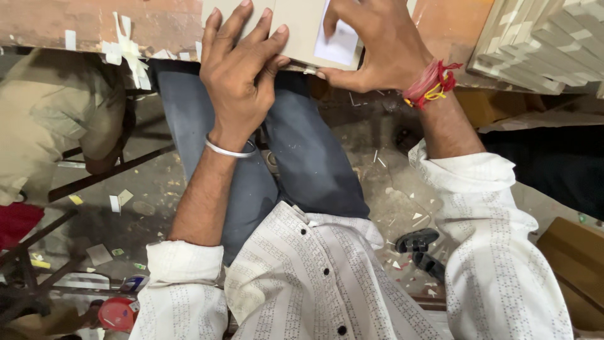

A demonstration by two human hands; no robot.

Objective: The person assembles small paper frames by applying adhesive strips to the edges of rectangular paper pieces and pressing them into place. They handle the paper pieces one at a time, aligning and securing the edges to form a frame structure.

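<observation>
A single camera sits on the person's head and looks steeply down along the chest of the pale patterned button shirt point(327, 277) to the lap and the littered concrete floor point(390, 189) below. It faces forward and down, so the edge of the worn brown wooden workbench point(151, 25) runs along the top of the frame, where the view cuts it off. The camera is close: both forearms fill the middle, and the left hand point(242, 75) and right hand point(371, 47) lie near the top edge.

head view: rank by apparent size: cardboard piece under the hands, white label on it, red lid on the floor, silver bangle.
1. cardboard piece, partly cut off by the frame
2. white label
3. red lid, close to the label, unsure
4. silver bangle
</observation>
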